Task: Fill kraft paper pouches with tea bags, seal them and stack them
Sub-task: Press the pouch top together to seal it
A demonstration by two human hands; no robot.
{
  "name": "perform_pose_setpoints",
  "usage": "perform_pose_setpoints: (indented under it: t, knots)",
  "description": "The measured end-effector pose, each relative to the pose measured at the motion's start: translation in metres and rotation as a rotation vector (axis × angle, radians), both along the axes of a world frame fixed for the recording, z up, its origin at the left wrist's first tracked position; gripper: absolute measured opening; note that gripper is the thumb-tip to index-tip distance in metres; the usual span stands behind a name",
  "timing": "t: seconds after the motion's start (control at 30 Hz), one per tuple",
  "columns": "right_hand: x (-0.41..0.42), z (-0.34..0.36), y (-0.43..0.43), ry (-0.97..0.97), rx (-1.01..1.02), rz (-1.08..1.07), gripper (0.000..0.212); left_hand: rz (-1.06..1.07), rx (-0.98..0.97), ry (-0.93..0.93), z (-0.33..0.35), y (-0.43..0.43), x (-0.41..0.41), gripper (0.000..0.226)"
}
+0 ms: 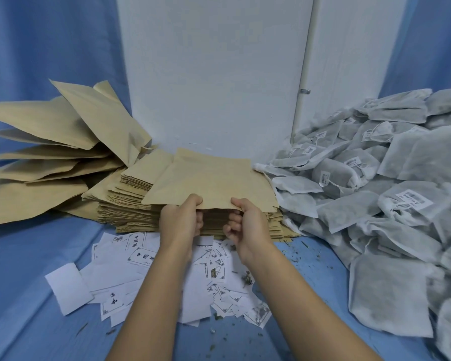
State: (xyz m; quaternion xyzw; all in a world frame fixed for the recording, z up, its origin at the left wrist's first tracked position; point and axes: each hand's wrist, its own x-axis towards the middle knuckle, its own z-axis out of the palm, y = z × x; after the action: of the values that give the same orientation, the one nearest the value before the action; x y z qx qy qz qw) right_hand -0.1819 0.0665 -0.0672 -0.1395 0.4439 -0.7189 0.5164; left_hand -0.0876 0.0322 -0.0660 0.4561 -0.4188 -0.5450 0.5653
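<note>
A flat kraft paper pouch [208, 178] is lifted just above a thick stack of empty pouches [130, 201] at the centre. My left hand [181, 220] pinches its near edge on the left, thumb on top. My right hand [245, 222] pinches the same edge on the right. A big heap of grey non-woven tea bags [375, 194] with white labels fills the right side. Puffed kraft pouches [50, 152] lie piled at the left.
Loose white printed paper labels [167, 277] and tea crumbs are scattered on the blue cloth [24, 269] under my forearms. A white wall panel [214, 74] stands behind the stack, with blue curtain on both sides.
</note>
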Motion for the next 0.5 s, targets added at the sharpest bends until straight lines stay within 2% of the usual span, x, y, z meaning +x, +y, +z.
perform_pose_setpoints:
  t: [0.13, 0.27, 0.33, 0.4, 0.47, 0.5]
  knots:
    - [0.002, -0.001, -0.001, 0.010, 0.012, -0.016, 0.021, 0.260, 0.008, 0.126, -0.003, -0.009, 0.019, 0.022]
    - [0.010, -0.004, -0.002, 0.012, 0.022, 0.051, 0.023, 0.349, 0.046, 0.170, -0.007, -0.013, 0.022, 0.020]
    - [0.011, -0.003, -0.004, -0.025, 0.002, 0.097, 0.023, 0.274, 0.056, 0.212, -0.005, -0.012, 0.017, 0.016]
    - [0.014, -0.003, -0.007, -0.046, -0.018, 0.152, 0.023, 0.084, 0.076, 0.299, -0.001, -0.009, 0.006, 0.007]
    - [0.021, -0.002, -0.010, -0.074, -0.033, 0.197, 0.019, -0.040, 0.051, 0.236, 0.004, -0.009, 0.000, 0.022]
    - [0.024, -0.001, -0.011, -0.122, -0.043, 0.193, 0.014, -0.033, 0.019, 0.173, 0.008, -0.011, -0.001, 0.027]
